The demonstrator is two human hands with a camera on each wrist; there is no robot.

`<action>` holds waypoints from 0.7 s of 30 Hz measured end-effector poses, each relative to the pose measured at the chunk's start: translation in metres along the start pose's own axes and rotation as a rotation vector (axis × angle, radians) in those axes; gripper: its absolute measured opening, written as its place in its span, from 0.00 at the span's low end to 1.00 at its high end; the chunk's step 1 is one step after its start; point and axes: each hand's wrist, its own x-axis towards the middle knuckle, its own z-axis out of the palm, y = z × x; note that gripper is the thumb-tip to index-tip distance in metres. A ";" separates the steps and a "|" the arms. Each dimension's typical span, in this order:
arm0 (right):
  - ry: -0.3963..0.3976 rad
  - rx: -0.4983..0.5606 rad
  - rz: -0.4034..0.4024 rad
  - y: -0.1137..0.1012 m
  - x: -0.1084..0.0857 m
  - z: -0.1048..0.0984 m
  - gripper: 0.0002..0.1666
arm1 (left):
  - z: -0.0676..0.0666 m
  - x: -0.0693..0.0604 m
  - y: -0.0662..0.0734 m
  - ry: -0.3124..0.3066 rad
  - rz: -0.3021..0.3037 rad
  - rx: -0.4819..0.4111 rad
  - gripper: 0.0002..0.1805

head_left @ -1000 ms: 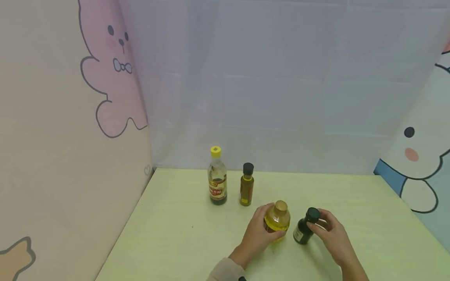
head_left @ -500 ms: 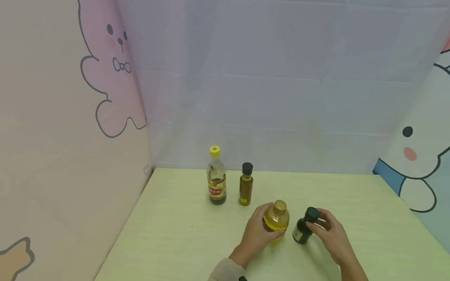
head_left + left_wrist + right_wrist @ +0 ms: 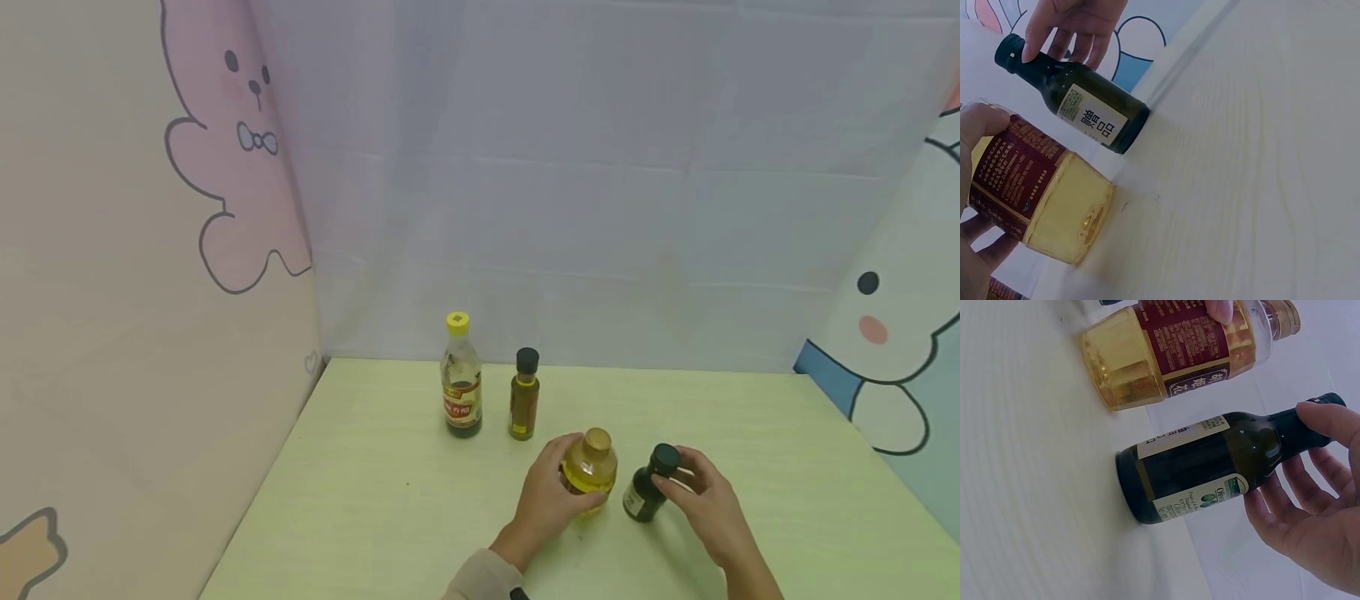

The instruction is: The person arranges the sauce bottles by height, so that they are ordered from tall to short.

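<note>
My left hand grips a bottle of golden oil with a gold cap. The left wrist view shows its dark red label, with thumb and fingers around the body. To the right, my right hand holds a dark green olive oil bottle by its neck, thumb on one side and fingers on the other. Pale labels show on that bottle in the right wrist view. Both bottles stand side by side with a small gap between them; whether their bases touch the table is hard to tell.
Behind the hands stand a yellow-capped bottle of dark sauce and a slim black-capped bottle. The pale table meets a light curtain at the back. Cartoon-printed walls rise at both sides.
Both hands keep their hold on the two bottles. The head view shifts only very slightly; nothing else visibly moves.
</note>
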 end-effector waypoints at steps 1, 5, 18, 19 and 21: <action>-0.002 -0.001 0.002 0.000 0.000 0.000 0.30 | 0.000 0.000 0.000 0.003 0.004 0.001 0.42; -0.006 -0.010 0.017 0.000 0.000 0.001 0.31 | 0.001 0.001 -0.001 0.008 0.010 -0.003 0.42; -0.011 -0.017 0.020 -0.001 0.001 0.000 0.31 | 0.005 0.014 -0.002 0.028 0.037 0.016 0.43; -0.010 -0.019 0.019 -0.001 0.001 0.000 0.31 | 0.005 0.016 -0.002 0.029 0.039 0.018 0.43; -0.007 -0.022 0.018 -0.001 0.001 0.000 0.31 | 0.005 0.019 -0.002 0.038 0.049 0.026 0.42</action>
